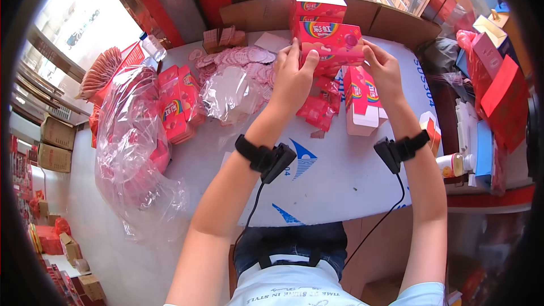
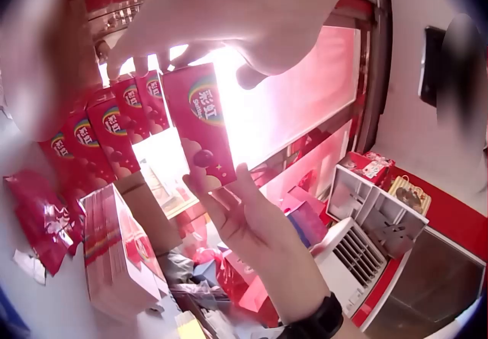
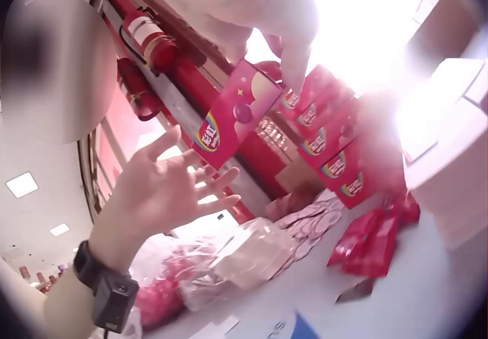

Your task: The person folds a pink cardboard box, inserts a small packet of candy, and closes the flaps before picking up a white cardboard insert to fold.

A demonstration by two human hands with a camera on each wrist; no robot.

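Both hands hold up a flat red-pink candy box [image 1: 331,39] with a rainbow logo, over the far part of the table. At one end my left hand [image 1: 293,76] has its thumb on the box face and fingers at the edge. The right hand [image 1: 386,71] grips the opposite end with thumb and fingertips. Seen from the right wrist, the left hand [image 3: 156,194] has its other fingers spread. Behind the held box stand similar boxes [image 1: 317,5] in a row. Below it lie shiny red packets [image 1: 317,112], beside more rainbow boxes [image 1: 362,93] with white ends.
Pink round pieces [image 1: 243,56] lie heaped left of the hands, near clear plastic packaging [image 1: 229,96]. Stacked rainbow boxes [image 1: 178,102] and a big clear plastic bag [image 1: 133,136] sit farther left. A cardboard strip [image 1: 258,14] borders the far edge. A bottle [image 1: 456,164] lies at right.
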